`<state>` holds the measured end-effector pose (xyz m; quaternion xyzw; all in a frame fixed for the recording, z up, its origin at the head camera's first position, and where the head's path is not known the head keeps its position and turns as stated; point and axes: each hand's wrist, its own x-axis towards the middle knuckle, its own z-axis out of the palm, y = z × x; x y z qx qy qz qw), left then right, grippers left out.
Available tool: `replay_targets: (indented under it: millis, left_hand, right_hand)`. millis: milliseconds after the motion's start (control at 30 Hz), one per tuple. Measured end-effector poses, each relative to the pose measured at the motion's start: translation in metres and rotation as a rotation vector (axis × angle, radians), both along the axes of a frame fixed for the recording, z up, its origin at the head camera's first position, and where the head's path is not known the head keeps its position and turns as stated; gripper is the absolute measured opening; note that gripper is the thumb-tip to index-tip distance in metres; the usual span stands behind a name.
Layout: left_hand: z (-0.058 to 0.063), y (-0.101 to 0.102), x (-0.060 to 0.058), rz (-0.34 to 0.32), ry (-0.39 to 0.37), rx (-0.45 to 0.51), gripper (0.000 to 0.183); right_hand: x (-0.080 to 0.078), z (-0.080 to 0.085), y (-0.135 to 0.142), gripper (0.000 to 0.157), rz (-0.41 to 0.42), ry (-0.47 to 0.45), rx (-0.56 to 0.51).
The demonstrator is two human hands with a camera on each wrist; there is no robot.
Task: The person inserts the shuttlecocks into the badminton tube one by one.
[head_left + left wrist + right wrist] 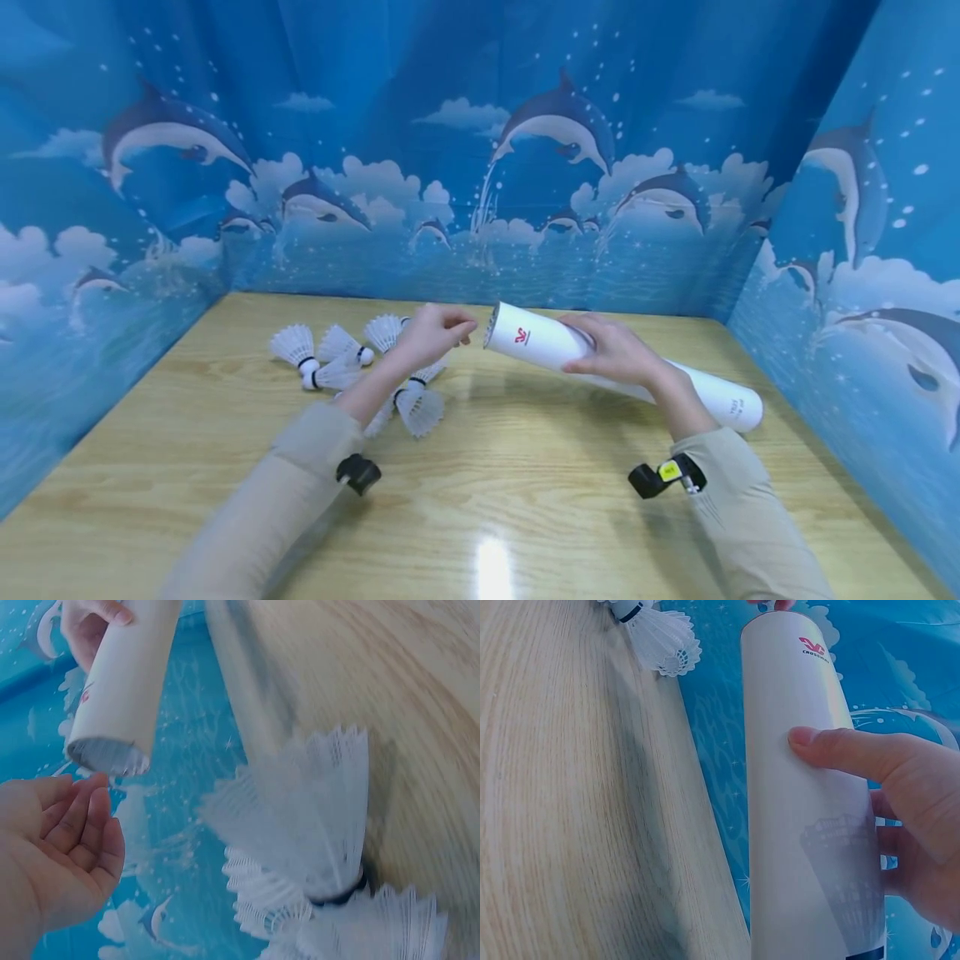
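Note:
My right hand (618, 354) grips a long white shuttlecock tube (543, 337) around its side, with the thumb across it in the right wrist view. The tube slants, its left end raised and its far end low at the right. Whitish material shows inside the tube mouth (112, 756) in the left wrist view. Just off that mouth is my left hand (435, 333), its fingers (94, 836) loosely bent and nothing seen in them. Several white shuttlecocks (292, 343) lie in a loose cluster under and left of the left forearm.
The pale wooden table (495, 492) runs back to a blue dolphin-print curtain (420, 200), which also hangs along both sides. Black wrist cameras (358, 473) are strapped on both sleeves.

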<state>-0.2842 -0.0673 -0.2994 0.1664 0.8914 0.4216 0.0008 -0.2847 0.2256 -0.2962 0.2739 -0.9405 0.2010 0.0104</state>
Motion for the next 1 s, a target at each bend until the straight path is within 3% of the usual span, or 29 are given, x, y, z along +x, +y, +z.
replay_targets:
  millis: [433, 700, 1000]
  left_hand:
    - [0.015, -0.057, 0.016, 0.055, -0.043, 0.001, 0.029]
    - [0.012, -0.094, 0.023, 0.099, -0.042, -0.068, 0.032]
    - [0.008, -0.123, 0.04, 0.134, -0.029, -0.144, 0.037]
  right_hand:
    - [-0.001, -0.001, 0.0, 0.073, -0.007, -0.018, 0.005]
    - [-0.002, -0.001, -0.001, 0.074, -0.003, -0.017, 0.007]
    - [-0.002, -0.002, -0.002, 0.074, -0.004, -0.017, 0.013]
